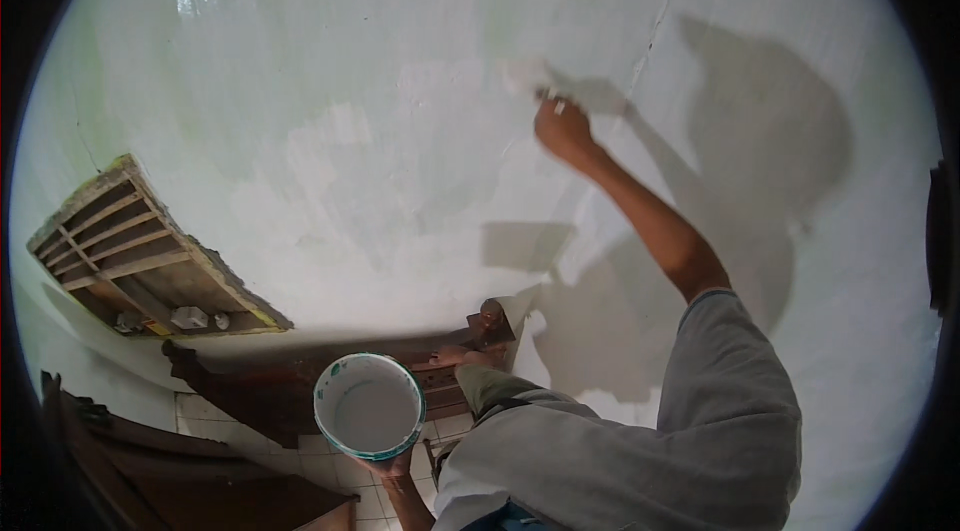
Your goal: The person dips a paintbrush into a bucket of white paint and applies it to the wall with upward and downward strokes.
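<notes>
My right hand (pixel 563 126) is raised on an outstretched arm, its fingers closed around a paintbrush. The paintbrush (pixel 526 79) has pale bristles, smeared by motion, at the white and pale green wall (pixel 430 131). Low in front of me, my left hand (pixel 392 464) supports a round bucket (pixel 328 389) from below and behind. The bucket has a green rim and paint-streaked inner walls. White paint (pixel 368 419) lies inside it. Most of my left fingers are hidden beneath the bucket.
A crack (pixel 655 31) runs down the upper wall. Left is a slatted wooden opening (pixel 130 256) with small items on its sill. Below stand dark wooden furniture with a carved post (pixel 490 326) and a brown cabinet (pixel 220 491). My bare foot (pixel 455 356) rests beside the post, above tiled floor (pixel 325 466).
</notes>
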Demonstrator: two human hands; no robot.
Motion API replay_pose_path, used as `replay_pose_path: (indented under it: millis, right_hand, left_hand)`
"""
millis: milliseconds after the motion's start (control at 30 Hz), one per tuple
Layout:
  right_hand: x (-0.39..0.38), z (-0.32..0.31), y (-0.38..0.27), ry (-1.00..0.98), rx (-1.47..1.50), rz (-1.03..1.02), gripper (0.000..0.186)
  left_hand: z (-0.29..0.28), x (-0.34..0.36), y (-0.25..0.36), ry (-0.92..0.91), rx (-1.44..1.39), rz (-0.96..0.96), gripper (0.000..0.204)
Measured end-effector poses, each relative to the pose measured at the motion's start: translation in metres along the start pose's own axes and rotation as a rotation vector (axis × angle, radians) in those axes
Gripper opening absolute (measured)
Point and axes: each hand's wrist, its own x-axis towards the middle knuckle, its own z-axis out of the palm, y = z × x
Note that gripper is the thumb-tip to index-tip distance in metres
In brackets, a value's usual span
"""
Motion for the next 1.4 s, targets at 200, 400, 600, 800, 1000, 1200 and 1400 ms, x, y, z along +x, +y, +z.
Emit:
replay_pose_path:
  millis: [200, 400, 600, 800, 1000, 1200, 1400]
  right_hand:
    - [-0.022, 0.012, -0.026, -0.525, 0.075, 0.047, 0.041]
    - [0.06, -0.107, -0.055, -0.077, 0.06, -0.013, 0.033]
    - [0.039, -0.066, -0.065, 0.259, 0.046, -0.028, 0.035]
    - [-0.094, 0.102, -0.058, -0.385, 0.117, -0.056, 0.041]
    - [-0.153, 0.159, -0.005, -0.442, 0.346, 0.239, 0.039]
    - [-0.071, 0.068, 0.051, 0.338, 0.12, 0.157, 0.032]
    - [0.026, -0.035, 0.08, 0.645, 0.157, -0.07, 0.032]
  left_hand:
    - [0.001, 0.0, 0.009, -0.002, 0.018, -0.015, 0.08]
    - [-0.002, -0.005, 0.012, 0.007, 0.017, -0.005, 0.078]
    - [-0.009, -0.006, 0.004, 0.015, -0.016, 0.008, 0.076]
    - [-0.036, -0.009, 0.011, 0.035, -0.043, 0.024, 0.07]
    - [-0.029, -0.02, 0.018, 0.099, -0.061, 0.083, 0.071]
    - [0.025, -0.03, 0.001, -0.017, -0.008, -0.021, 0.067]
    - [0.019, -0.021, 0.001, 0.009, -0.033, -0.059, 0.071]
